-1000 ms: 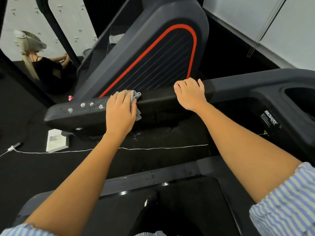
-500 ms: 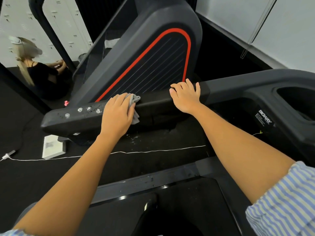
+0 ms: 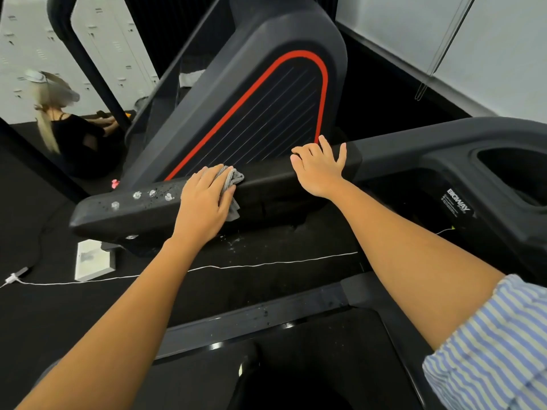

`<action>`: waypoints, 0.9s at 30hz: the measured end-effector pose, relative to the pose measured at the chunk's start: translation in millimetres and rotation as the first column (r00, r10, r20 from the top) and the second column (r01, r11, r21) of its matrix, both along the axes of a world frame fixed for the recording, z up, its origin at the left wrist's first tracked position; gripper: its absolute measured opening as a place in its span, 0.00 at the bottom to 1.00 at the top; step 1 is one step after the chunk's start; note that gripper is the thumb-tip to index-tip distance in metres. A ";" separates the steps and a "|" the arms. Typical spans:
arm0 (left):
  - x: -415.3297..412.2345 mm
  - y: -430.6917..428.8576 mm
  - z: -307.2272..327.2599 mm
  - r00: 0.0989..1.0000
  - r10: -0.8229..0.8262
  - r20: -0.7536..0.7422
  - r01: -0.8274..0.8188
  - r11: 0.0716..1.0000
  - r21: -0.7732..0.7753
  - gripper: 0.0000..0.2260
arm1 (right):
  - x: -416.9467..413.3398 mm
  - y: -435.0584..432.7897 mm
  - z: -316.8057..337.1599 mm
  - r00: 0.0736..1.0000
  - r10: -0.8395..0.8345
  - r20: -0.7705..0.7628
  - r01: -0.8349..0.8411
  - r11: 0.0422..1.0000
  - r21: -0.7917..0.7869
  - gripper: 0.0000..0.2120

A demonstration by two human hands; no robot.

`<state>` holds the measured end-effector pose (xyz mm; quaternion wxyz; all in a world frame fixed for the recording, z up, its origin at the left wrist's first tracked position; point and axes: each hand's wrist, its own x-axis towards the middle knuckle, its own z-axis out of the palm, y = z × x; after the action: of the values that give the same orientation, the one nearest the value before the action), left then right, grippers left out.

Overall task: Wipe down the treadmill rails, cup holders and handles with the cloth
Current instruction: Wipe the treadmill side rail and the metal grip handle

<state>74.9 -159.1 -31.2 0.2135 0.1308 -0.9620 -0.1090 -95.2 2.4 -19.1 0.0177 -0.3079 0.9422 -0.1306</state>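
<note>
Left hand (image 3: 204, 202) presses the gray cloth (image 3: 232, 184) flat on the dark handle (image 3: 142, 214) of the treadmill, fingers wrapped over it. It has hardly slid in the last second; the cloth sits at the same spot, just right of the little silver buttons (image 3: 152, 193). Right hand (image 3: 318, 170) rests open on the same handle, holding nothing. Wet specks show by the buttons, so I think that end still needs wiping. The cup holder (image 3: 509, 170) looks untouched.
</note>
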 end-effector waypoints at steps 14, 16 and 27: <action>-3.6 -13.3 6.5 0.997 -0.068 -0.027 0.067 0.997 -0.035 0.17 | 5.2 -0.7 1.5 1.000 -0.031 0.000 0.031 0.999 -0.016 0.20; -6.8 -15.5 9.0 0.995 -0.100 -0.003 0.099 0.995 -0.031 0.16 | 6.7 -2.1 2.4 0.999 -0.052 0.010 0.052 0.998 -0.020 0.20; 33.9 -47.8 7.9 0.952 -0.286 0.114 0.298 0.948 -0.109 0.20 | 42.9 -20.1 3.4 0.977 -0.203 0.059 0.205 0.978 -0.036 0.23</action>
<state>108.7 -206.9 -23.3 0.1561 -0.0214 -0.9849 -0.0725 -52.3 -17.7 -15.7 0.0239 -0.2061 0.9651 -0.1598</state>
